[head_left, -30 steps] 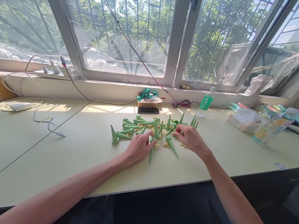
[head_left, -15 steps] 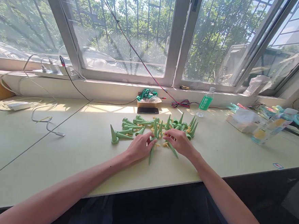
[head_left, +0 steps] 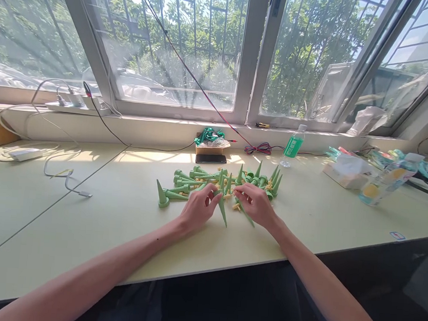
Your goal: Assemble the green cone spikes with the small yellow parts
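Observation:
My left hand (head_left: 200,204) is closed around a green plastic cone spike (head_left: 222,211), its tip slanting down to the right toward me. Thumb and fingers of my right hand (head_left: 254,202) are pinched together just right of it, and what they hold is too small to make out. Between the two hands shows a small yellow valve-like piece (head_left: 227,196). Under my right hand lies another green spike (head_left: 247,217), partly hidden, beside a yellow piece (head_left: 236,207). Behind both hands spreads a pile of green spikes (head_left: 188,180) and yellow pieces, some spikes standing point up.
One spike (head_left: 162,196) stands upright left of the pile. A black phone (head_left: 210,159) lies before a small cardboard box (head_left: 211,150). At the back right stands a green-labelled bottle (head_left: 293,146); farther right are a tissue box (head_left: 346,172) and another bottle (head_left: 371,191). Cables (head_left: 68,182) lie left.
The spike in my left hand has swung so its tip points farther right. Both hands stay close together, my right hand's fingertips slightly farther left. The view has shifted a little.

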A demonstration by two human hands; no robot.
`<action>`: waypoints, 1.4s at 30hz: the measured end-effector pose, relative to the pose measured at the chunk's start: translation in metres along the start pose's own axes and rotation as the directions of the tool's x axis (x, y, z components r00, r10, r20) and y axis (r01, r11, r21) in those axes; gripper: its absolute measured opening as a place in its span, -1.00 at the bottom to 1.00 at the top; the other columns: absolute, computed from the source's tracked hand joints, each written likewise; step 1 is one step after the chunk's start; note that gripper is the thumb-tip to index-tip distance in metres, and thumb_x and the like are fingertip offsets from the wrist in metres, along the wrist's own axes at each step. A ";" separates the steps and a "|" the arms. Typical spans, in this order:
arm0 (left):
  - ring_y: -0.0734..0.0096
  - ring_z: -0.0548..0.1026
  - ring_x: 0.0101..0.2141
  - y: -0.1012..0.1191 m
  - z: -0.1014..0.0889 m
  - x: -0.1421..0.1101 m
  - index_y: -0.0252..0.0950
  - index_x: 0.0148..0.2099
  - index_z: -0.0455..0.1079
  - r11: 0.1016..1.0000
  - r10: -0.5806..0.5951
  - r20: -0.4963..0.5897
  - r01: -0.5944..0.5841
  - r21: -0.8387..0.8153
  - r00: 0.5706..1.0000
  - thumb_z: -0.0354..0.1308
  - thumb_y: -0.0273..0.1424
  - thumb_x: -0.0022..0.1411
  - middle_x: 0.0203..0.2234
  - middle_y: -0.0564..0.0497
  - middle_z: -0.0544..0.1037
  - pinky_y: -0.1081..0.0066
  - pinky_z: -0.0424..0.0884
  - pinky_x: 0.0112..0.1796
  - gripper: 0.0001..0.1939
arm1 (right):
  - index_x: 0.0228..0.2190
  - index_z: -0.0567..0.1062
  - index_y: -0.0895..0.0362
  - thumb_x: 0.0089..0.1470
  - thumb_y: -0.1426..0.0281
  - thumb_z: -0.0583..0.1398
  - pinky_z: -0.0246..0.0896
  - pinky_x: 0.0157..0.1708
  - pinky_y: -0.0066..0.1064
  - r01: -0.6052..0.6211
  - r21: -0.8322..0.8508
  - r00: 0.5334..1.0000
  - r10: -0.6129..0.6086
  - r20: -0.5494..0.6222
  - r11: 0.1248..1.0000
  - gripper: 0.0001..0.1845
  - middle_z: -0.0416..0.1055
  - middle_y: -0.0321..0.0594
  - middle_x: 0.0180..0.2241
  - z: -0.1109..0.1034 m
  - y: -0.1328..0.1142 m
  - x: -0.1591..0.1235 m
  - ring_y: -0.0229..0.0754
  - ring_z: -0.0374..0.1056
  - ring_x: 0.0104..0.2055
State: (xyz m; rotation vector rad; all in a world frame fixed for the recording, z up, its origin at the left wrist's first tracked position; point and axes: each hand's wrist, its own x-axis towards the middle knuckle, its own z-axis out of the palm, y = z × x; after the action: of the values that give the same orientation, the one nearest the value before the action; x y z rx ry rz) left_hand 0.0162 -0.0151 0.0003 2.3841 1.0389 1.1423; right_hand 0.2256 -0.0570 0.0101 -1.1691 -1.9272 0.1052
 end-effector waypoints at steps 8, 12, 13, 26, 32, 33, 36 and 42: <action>0.58 0.17 -0.67 0.000 0.001 -0.001 -0.24 -0.25 0.24 1.000 0.002 -0.009 -0.002 -0.027 1.000 0.04 -0.25 0.34 -0.60 0.17 0.36 0.52 0.11 -0.56 -0.83 | -0.24 0.49 0.10 0.29 0.36 0.05 0.25 -0.33 -0.42 0.011 0.004 1.000 -0.011 0.007 1.000 -0.78 0.44 -0.18 -0.34 0.000 -0.002 0.000 -0.22 0.32 -0.38; 0.59 0.15 -0.67 0.002 0.001 -0.001 -0.24 -0.26 0.23 0.999 0.013 -0.009 -0.013 -0.041 1.000 0.04 -0.27 0.34 -0.60 0.18 0.35 0.53 0.10 -0.57 -0.83 | -0.23 0.49 0.10 0.30 0.37 0.05 0.26 -0.33 -0.43 0.021 0.011 1.000 -0.021 0.018 1.000 -0.79 0.45 -0.18 -0.34 0.000 -0.003 -0.001 -0.22 0.34 -0.35; 0.60 0.15 -0.67 0.002 0.001 -0.001 -0.24 -0.26 0.22 0.999 0.018 -0.010 -0.018 -0.043 1.000 0.05 -0.27 0.34 -0.60 0.18 0.35 0.53 0.10 -0.57 -0.84 | -0.22 0.49 0.11 0.30 0.37 0.05 0.26 -0.32 -0.44 0.027 0.018 0.999 -0.028 0.022 0.999 -0.79 0.45 -0.18 -0.33 0.000 -0.003 -0.001 -0.22 0.35 -0.35; 0.67 0.18 -0.70 0.001 0.002 -0.003 -0.23 -0.13 0.24 0.993 0.105 -0.029 -0.106 -0.044 0.994 0.08 -0.35 0.31 -0.50 0.16 0.45 0.57 0.16 -0.59 -0.88 | -0.21 0.48 0.10 0.25 0.35 0.16 0.25 -0.44 -0.45 0.135 0.135 0.991 -0.134 -0.016 0.982 -0.88 0.49 -0.19 -0.31 0.005 0.002 -0.002 -0.26 0.33 -0.41; 0.71 0.23 -0.68 0.002 0.002 -0.004 -0.21 -0.02 0.20 0.992 0.108 -0.023 -0.110 -0.064 0.994 0.13 -0.31 0.29 -0.35 0.11 0.47 0.58 0.20 -0.59 -0.74 | -0.23 0.48 0.10 0.24 0.37 0.17 0.25 -0.44 -0.45 0.138 0.136 0.990 -0.135 -0.033 0.981 -0.90 0.47 -0.20 -0.30 0.006 0.001 -0.003 -0.27 0.32 -0.43; 0.70 0.24 -0.68 0.003 0.002 -0.004 -0.20 0.00 0.20 0.992 0.107 -0.021 -0.108 -0.065 0.994 0.15 -0.31 0.28 -0.34 0.11 0.46 0.58 0.21 -0.59 -0.71 | -0.23 0.48 0.10 0.24 0.36 0.17 0.25 -0.44 -0.45 0.138 0.132 0.990 -0.134 -0.034 0.982 -0.90 0.47 -0.20 -0.31 0.006 0.001 -0.003 -0.27 0.32 -0.43; 0.70 0.27 -0.66 0.004 0.001 -0.005 -0.20 0.01 0.19 0.992 0.106 -0.020 -0.107 -0.066 0.994 0.19 -0.32 0.24 -0.34 0.12 0.44 0.58 0.22 -0.58 -0.66 | -0.25 0.48 0.10 0.24 0.36 0.17 0.24 -0.43 -0.45 0.137 0.115 0.990 -0.133 -0.038 0.984 -0.90 0.46 -0.21 -0.33 0.006 0.001 -0.003 -0.28 0.30 -0.44; 0.70 0.26 -0.65 0.002 0.003 -0.005 -0.19 0.02 0.19 0.990 0.123 -0.026 -0.124 -0.061 0.992 0.22 -0.33 0.22 -0.35 0.13 0.40 0.58 0.24 -0.57 -0.63 | -0.24 0.47 0.11 0.26 0.34 0.15 0.23 -0.40 -0.44 0.144 0.089 0.989 -0.142 -0.028 0.986 -0.88 0.47 -0.21 -0.36 0.007 -0.001 -0.004 -0.26 0.32 -0.44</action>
State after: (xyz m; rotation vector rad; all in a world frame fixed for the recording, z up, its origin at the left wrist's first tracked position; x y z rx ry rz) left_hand 0.0171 -0.0199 -0.0031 2.4206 0.8592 1.2277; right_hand 0.2212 -0.0578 0.0037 -0.9653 -1.9594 0.1019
